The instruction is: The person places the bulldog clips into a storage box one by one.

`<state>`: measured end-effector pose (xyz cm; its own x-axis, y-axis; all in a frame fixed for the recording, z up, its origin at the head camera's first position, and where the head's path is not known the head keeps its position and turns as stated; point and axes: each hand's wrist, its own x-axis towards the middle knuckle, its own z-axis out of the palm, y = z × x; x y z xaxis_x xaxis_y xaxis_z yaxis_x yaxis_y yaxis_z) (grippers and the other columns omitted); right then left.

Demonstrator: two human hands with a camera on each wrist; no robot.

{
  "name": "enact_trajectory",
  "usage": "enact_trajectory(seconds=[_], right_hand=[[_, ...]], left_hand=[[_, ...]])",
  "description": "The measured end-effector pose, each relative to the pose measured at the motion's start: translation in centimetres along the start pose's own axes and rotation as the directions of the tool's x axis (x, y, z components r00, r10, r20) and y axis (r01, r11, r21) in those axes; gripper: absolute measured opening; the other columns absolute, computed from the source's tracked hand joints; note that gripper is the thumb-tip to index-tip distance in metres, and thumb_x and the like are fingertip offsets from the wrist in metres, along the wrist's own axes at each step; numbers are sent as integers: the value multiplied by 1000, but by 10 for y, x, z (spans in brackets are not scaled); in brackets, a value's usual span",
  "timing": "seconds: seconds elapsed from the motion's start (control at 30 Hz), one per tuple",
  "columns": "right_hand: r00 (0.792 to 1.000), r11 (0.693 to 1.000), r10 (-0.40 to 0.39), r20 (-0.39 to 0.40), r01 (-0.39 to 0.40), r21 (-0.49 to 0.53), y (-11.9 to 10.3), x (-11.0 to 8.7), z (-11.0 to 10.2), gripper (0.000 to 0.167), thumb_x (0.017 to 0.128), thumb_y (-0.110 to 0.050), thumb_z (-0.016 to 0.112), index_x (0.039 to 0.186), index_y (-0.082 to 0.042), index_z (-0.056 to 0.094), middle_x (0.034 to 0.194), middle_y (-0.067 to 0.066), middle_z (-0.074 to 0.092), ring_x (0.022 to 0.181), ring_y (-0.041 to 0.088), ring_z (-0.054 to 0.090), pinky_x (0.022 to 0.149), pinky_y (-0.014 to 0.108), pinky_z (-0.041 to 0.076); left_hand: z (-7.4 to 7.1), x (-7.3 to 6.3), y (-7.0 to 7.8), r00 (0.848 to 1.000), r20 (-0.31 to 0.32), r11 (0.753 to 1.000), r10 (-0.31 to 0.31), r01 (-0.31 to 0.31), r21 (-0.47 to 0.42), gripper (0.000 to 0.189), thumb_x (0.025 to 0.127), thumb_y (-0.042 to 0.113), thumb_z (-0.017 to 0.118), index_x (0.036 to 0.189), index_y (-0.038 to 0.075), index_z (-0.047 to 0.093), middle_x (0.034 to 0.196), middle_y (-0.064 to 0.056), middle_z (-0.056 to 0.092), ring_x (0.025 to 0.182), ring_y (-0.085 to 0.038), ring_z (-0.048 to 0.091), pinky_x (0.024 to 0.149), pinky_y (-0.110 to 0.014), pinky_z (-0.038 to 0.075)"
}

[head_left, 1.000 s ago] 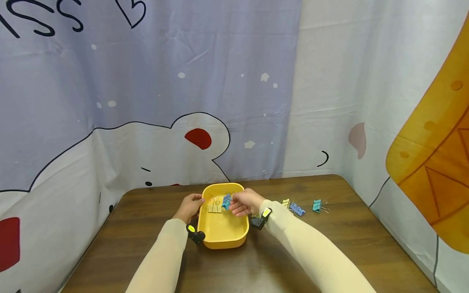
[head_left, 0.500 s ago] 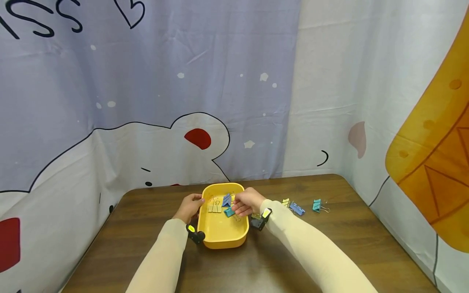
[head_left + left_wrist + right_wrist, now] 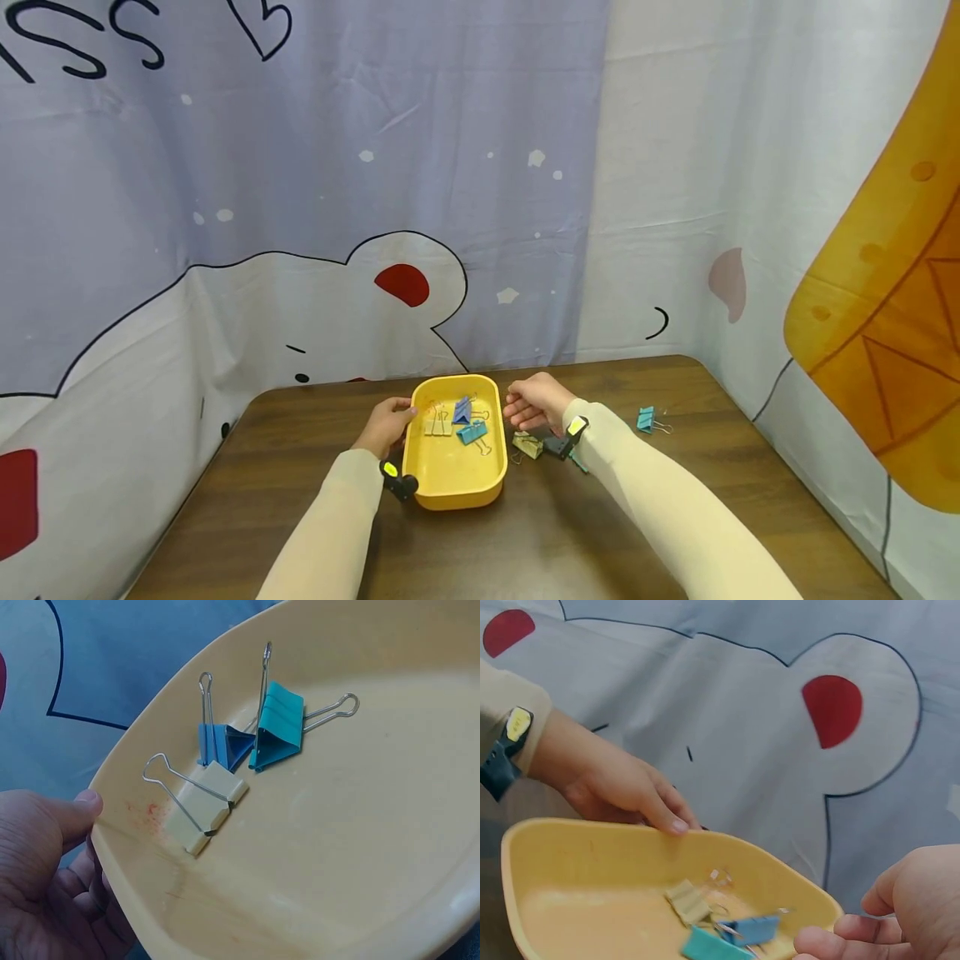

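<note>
My left hand [image 3: 386,427] grips the left side of a yellow plastic tray [image 3: 453,483], thumb on the rim and fingers curled beneath, as the left wrist view shows. Inside, toward the far end, lie a pale yellow binder clip [image 3: 206,806], a blue binder clip [image 3: 225,744] and a teal binder clip [image 3: 279,724], their wire handles sticking out. My right hand [image 3: 538,400] hovers just right of the tray, fingers loosely bent and no object visible in them. Below it on the table lies a yellow binder clip [image 3: 527,444].
Farther right on the wooden table [image 3: 480,554] lies a teal binder clip [image 3: 647,419]. A sliver of teal [image 3: 578,463] shows by my right wrist, which covers part of that area. A printed curtain [image 3: 525,208] hangs behind the table.
My right hand has let go of the teal binder clip, now lying in the tray, and has moved out to the right past the rim. My left hand keeps its hold on the tray.
</note>
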<state>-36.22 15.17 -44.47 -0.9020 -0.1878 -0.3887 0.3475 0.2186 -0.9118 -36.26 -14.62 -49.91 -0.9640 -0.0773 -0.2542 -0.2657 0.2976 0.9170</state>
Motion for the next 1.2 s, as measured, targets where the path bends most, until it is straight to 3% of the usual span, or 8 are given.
enact_trajectory(seconds=[0.23, 0.47, 0.77, 0.87, 1.2], right_hand=[[1000, 999, 12, -21, -13, -32, 10, -9, -28, 26, 102, -19, 50, 103, 5, 62, 75, 9, 72, 54, 12, 65, 53, 28, 57], [999, 998, 13, -48, -16, -53, 19, -18, -61, 29, 103, -20, 49, 107, 6, 60, 75, 8, 72, 56, 12, 65, 56, 28, 58], [996, 999, 13, -92, -18, -43, 32, -25, -102, 23, 104, -20, 47, 101, 1, 58, 75, 7, 71, 57, 12, 65, 55, 29, 58], [994, 999, 10, -107, -15, -44, 37, -26, -111, 20, 103, -18, 47, 99, -1, 57, 76, 9, 71, 56, 12, 64, 55, 29, 58], [988, 996, 7, -152, -20, -84, 49, -33, -127, 31, 103, -16, 46, 122, 8, 47, 75, 8, 69, 56, 12, 63, 55, 29, 58]], left_hand=[[-1, -1, 0, 1000, 1, 1000, 10, -10, 2, 39, 106, 18, 56, 140, 0, 52, 124, -23, 60, 85, -28, 65, 60, -28, 53], [0, -5, 2, 1000, 12, 1000, 11, -11, -6, 39, 106, 18, 55, 140, 1, 51, 129, -23, 58, 96, -31, 66, 71, -34, 58], [-1, -7, 3, 1000, 12, 1000, 23, -22, -21, 40, 106, 17, 53, 141, -2, 50, 129, -27, 57, 89, -29, 66, 65, -32, 57], [-1, -7, 3, 1000, 8, 1000, 15, -15, -17, 40, 107, 18, 53, 141, -2, 49, 129, -25, 57, 91, -29, 65, 68, -33, 57], [1, -6, 3, 1000, 10, 1000, 13, -12, -6, 40, 107, 18, 53, 142, 0, 49, 132, -24, 56, 98, -31, 66, 77, -39, 59]])
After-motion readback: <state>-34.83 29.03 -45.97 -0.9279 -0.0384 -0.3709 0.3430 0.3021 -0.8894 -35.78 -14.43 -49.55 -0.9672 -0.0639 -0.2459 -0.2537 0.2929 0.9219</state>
